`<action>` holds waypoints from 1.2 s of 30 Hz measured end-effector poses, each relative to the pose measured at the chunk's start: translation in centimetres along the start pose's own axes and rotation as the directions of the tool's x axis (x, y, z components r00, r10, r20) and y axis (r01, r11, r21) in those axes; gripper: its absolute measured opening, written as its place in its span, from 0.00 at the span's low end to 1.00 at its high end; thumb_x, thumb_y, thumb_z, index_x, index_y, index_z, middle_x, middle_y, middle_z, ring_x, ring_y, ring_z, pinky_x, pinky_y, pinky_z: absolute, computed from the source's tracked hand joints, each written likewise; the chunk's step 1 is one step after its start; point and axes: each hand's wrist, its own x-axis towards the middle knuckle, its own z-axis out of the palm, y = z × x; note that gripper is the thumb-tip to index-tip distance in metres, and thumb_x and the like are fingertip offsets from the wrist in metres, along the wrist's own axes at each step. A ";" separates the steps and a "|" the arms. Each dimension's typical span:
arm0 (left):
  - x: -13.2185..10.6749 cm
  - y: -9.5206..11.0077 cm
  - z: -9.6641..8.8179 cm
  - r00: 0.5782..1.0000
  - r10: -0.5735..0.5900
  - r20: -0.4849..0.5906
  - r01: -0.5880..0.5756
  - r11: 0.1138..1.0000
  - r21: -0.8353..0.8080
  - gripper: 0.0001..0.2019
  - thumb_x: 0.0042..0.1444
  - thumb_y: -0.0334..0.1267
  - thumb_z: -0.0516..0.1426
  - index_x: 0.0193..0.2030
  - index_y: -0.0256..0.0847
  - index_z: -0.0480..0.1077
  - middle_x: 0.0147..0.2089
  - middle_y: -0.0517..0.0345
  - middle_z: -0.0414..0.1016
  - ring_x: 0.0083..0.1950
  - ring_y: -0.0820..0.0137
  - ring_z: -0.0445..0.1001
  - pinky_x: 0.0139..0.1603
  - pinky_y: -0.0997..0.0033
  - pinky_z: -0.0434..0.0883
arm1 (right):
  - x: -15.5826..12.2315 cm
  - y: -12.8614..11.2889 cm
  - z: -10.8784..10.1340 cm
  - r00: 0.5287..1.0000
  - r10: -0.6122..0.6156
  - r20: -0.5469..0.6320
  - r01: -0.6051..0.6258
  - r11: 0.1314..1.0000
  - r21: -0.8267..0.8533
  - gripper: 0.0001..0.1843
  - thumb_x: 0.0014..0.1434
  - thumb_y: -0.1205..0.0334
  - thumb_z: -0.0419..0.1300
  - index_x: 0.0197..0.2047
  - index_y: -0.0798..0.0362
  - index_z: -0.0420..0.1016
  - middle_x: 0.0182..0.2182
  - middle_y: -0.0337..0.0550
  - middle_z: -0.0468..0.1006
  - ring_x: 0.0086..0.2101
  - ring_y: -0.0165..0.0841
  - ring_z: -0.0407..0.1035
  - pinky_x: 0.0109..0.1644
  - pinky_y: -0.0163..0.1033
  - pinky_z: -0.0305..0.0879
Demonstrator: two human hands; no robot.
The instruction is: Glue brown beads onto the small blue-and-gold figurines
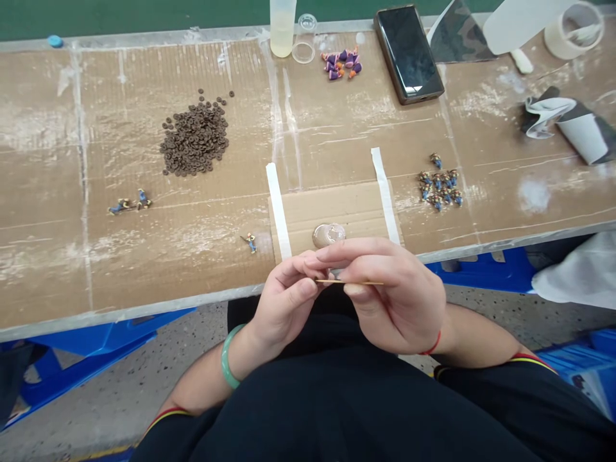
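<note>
My right hand [397, 292] pinches a thin wooden toothpick [363, 282], held level above the table's front edge. The toothpick's tip points left to my left hand [291, 301]. There, thumb and fingers close on something small and dark, mostly hidden, that I cannot make out. Just beyond my fingers a clear glossy blob [329, 234] lies on a cardboard sheet [332, 202]. Left of that sheet lies a small painted figurine [251, 242]. Two more figurines [131, 202] are farther left, and a cluster of similar figurines [439, 186] stands to the right.
White tape strips [278, 208] cross the sheet's sides. A pile of small brown discs [196, 138] sits at back left. Along the back are a bottle of pale liquid [282, 29], a clear cup [305, 38], purple-orange pieces [341, 65], a black phone-like device [410, 54] and a tape roll [553, 35].
</note>
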 end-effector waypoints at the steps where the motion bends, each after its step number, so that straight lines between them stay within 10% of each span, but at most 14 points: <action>1: 0.0 0.0 0.0 1.000 0.000 0.005 0.000 1.000 -0.007 0.16 0.50 0.49 0.71 0.31 0.41 0.75 0.32 0.60 0.70 0.37 0.70 0.71 0.45 0.67 0.73 | -0.1 0.0 0.0 1.000 -0.002 -0.003 0.002 1.000 -0.006 0.03 0.71 0.70 0.54 0.43 0.56 0.68 0.43 0.54 0.81 0.48 0.31 0.78 0.52 0.33 0.79; 10: -0.1 -0.2 -0.4 1.000 0.003 0.028 -0.001 0.998 -0.059 0.11 0.52 0.46 0.70 0.32 0.43 0.77 0.34 0.61 0.70 0.38 0.72 0.71 0.46 0.70 0.73 | 0.0 -0.1 -0.2 0.999 0.007 -0.035 -0.006 1.000 0.019 0.04 0.72 0.70 0.53 0.44 0.56 0.68 0.46 0.54 0.80 0.49 0.33 0.79 0.52 0.35 0.80; 18: 0.1 -0.3 -0.5 0.999 0.005 0.047 0.000 0.995 -0.104 0.08 0.53 0.45 0.70 0.32 0.45 0.80 0.35 0.60 0.69 0.37 0.75 0.69 0.47 0.72 0.73 | -0.6 0.9 -0.7 0.946 0.006 -0.325 -0.080 0.973 -0.215 0.04 0.70 0.63 0.57 0.43 0.51 0.73 0.48 0.48 0.77 0.45 0.37 0.76 0.44 0.46 0.79; 36: 0.1 0.2 -0.1 1.000 -0.017 0.015 0.019 0.994 -0.109 0.09 0.53 0.44 0.70 0.31 0.44 0.78 0.34 0.61 0.67 0.36 0.76 0.65 0.48 0.72 0.74 | -0.4 2.7 -1.6 0.996 -0.006 -0.086 -0.037 0.868 -0.494 0.04 0.66 0.69 0.57 0.42 0.50 0.69 0.48 0.45 0.75 0.53 0.42 0.68 0.58 0.52 0.68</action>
